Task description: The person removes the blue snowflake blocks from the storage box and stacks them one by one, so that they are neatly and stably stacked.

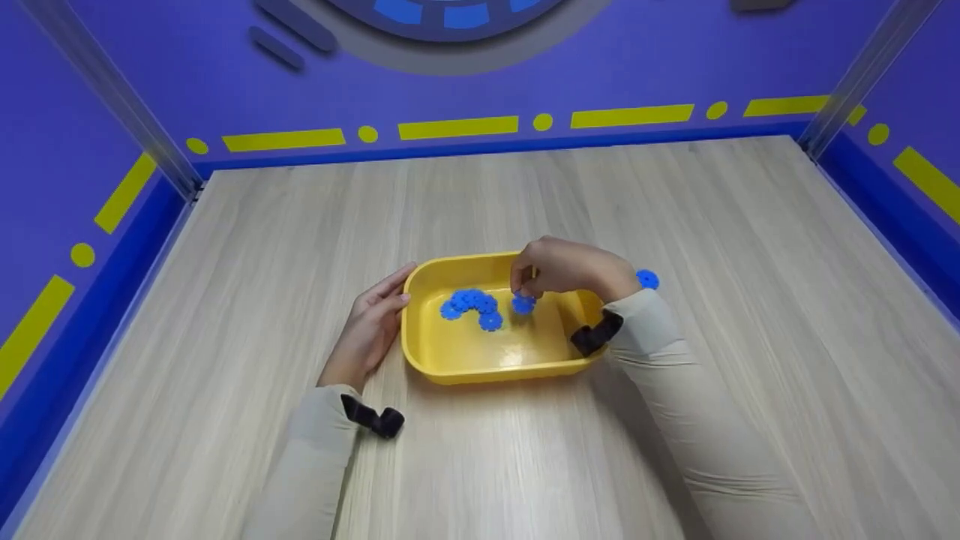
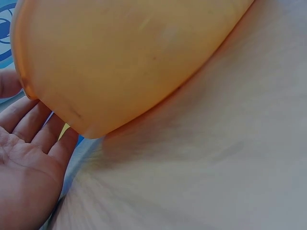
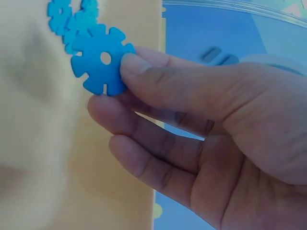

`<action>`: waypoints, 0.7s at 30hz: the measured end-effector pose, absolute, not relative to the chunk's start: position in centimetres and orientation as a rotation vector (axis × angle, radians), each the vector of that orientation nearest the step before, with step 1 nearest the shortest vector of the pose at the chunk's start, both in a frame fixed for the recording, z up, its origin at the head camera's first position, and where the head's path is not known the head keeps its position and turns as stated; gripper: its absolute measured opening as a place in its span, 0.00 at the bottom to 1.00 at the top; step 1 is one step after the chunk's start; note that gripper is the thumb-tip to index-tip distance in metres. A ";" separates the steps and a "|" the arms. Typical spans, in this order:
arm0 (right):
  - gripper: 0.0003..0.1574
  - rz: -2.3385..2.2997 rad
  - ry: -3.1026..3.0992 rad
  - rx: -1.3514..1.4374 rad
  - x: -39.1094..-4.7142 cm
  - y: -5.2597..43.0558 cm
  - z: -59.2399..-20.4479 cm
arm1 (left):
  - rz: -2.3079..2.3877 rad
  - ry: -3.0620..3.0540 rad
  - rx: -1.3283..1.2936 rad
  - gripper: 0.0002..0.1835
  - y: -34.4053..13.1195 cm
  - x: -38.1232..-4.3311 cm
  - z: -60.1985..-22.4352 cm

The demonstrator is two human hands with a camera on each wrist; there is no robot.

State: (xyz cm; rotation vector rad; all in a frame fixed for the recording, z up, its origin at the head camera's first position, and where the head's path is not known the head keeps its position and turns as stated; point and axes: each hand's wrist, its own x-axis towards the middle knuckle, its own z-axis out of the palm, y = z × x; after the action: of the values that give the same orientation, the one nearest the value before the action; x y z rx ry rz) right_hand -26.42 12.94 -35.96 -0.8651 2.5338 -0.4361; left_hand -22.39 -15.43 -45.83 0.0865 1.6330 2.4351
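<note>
A yellow plastic basin [image 1: 465, 352] sits on the table in the head view. My left hand [image 1: 369, 322] holds its left end, the thumb at the rim and the fingers along the outer wall. My right hand [image 1: 574, 268] is over the right half of the basin. Between thumb and fingers it pinches a blue notched disc [image 3: 93, 62] with a round hole in the middle. Several more blue discs [image 1: 472, 300] lie overlapping on the basin floor, left of the pinched one. One further blue disc [image 1: 647, 280] is outside the basin, partly hidden behind the right wrist.
The wood-grain table [image 1: 480, 465] extends around the basin. Purple-blue panels with yellow marks [image 1: 457, 128] stand along its back and both sides. Black wrist cameras [image 1: 375, 418] are strapped over both sleeves.
</note>
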 end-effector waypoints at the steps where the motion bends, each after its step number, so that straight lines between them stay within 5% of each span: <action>1: 0.06 -0.442 2.538 -0.870 -26.4 13.1 -35.9 | 2.429 1.637 0.087 0.30 -15.4 -22.4 -45.8; 21: 0.09 -0.723 2.667 -0.857 -26.0 17.6 -35.2 | 2.440 1.625 0.129 0.30 -15.5 -22.3 -45.9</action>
State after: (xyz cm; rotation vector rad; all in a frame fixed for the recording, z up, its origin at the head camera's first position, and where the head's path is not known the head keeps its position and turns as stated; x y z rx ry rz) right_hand -26.01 17.64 -35.25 -0.8574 2.6670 -0.7233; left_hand -22.32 -15.47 -45.87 0.1294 1.6246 2.4396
